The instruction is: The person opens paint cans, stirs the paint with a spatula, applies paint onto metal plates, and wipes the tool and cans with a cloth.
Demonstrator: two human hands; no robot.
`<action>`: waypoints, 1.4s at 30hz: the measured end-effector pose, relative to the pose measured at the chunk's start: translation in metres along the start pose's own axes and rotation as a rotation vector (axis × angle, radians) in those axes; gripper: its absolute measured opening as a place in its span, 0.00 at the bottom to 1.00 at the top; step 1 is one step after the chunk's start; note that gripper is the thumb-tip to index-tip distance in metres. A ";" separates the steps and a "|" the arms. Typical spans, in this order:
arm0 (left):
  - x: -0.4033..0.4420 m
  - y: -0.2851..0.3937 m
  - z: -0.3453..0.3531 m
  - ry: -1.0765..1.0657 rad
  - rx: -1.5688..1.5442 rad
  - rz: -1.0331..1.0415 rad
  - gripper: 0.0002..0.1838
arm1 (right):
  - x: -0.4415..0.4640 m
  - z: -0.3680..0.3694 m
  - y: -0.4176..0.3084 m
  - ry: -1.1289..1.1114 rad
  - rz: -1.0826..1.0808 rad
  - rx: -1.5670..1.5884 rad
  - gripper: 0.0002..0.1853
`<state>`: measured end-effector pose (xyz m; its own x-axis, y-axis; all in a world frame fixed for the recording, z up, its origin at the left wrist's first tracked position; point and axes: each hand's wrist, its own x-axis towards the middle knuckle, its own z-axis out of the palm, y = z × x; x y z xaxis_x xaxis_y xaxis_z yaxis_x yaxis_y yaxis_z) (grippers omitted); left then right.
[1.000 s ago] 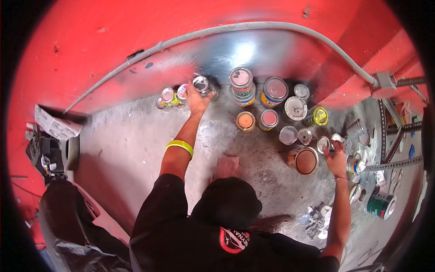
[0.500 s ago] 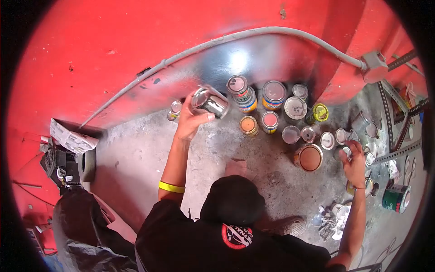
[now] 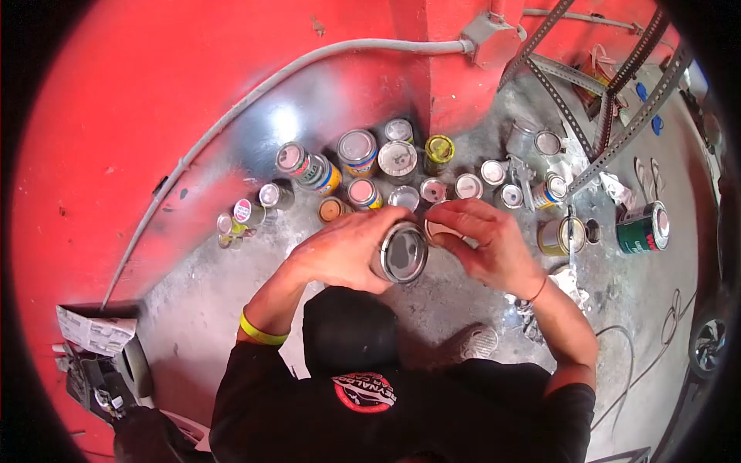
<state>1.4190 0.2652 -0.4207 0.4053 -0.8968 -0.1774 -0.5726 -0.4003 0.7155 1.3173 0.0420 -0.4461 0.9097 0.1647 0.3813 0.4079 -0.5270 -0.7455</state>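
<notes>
A silver can (image 3: 404,252) with a grey patch on its round end is gripped by my left hand (image 3: 343,251), at the centre of the view. Just right of it, my right hand (image 3: 486,239) has its thumb and fingers pinched near a small round pale piece (image 3: 438,229), partly hidden by the fingers. Behind both hands, cans stand on the floor: an orange-topped can (image 3: 332,209), a pink-topped can (image 3: 363,193) and a brown-lidded can (image 3: 397,158). Farther left is a small silver-rimmed can (image 3: 272,194).
Stacked cans (image 3: 309,168) stand by the red wall (image 3: 231,46). At the right are a green can (image 3: 643,228), an opened tin (image 3: 562,236) and a perforated metal frame (image 3: 563,100). A tyre (image 3: 136,369) lies at the lower left; a cable (image 3: 633,370) lies at the lower right.
The view has swung to the right. My left hand has lifted the silver can and brought it to the centre. My right hand has come in from the right cans to beside it.
</notes>
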 end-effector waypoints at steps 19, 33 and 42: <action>-0.008 -0.036 0.044 0.029 -0.572 0.286 0.40 | 0.019 0.033 -0.035 -0.107 -0.048 -0.229 0.14; -0.022 -0.023 0.028 0.815 -0.402 0.061 0.45 | 0.018 -0.032 -0.021 0.454 -0.262 -0.563 0.14; -0.020 -0.023 0.040 0.904 -0.105 0.012 0.44 | 0.002 0.016 0.002 -0.022 0.497 0.950 0.22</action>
<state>1.3955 0.2850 -0.4609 0.8295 -0.3936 0.3962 -0.5304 -0.3330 0.7796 1.3213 0.0548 -0.4554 0.9877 0.1308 -0.0853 -0.1239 0.3241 -0.9379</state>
